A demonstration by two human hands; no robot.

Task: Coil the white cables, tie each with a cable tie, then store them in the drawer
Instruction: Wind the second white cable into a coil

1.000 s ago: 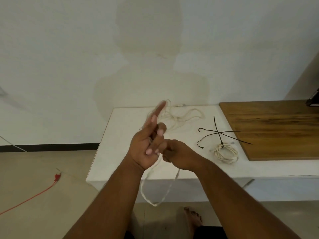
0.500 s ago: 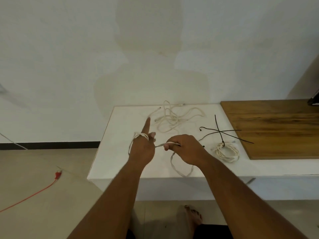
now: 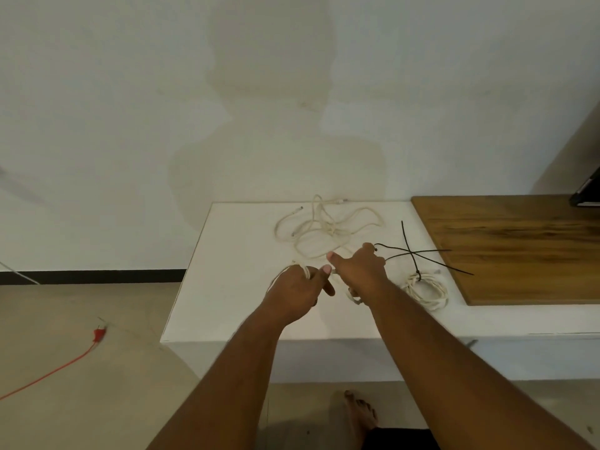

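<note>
My left hand (image 3: 297,292) and my right hand (image 3: 360,274) are close together over the white table (image 3: 227,287). Both grip the same white cable (image 3: 352,297), looped around the fingers of my left hand, with a short loop hanging below my right hand. Behind them lies a loose tangle of white cables (image 3: 324,232). To the right sits a coiled white cable (image 3: 425,289) bound with a black cable tie. Loose black cable ties (image 3: 415,251) lie crossed just beyond it.
A wooden board (image 3: 519,248) covers the right part of the table. A dark object (image 3: 587,190) shows at the right edge. On the floor to the left runs a red cable (image 3: 65,362) with a red plug. My bare foot (image 3: 360,414) is below the table edge.
Both hands moved forward and down over the table. The long loop hanging below the table edge has been drawn up into turns on my left hand, whose raised finger has folded.
</note>
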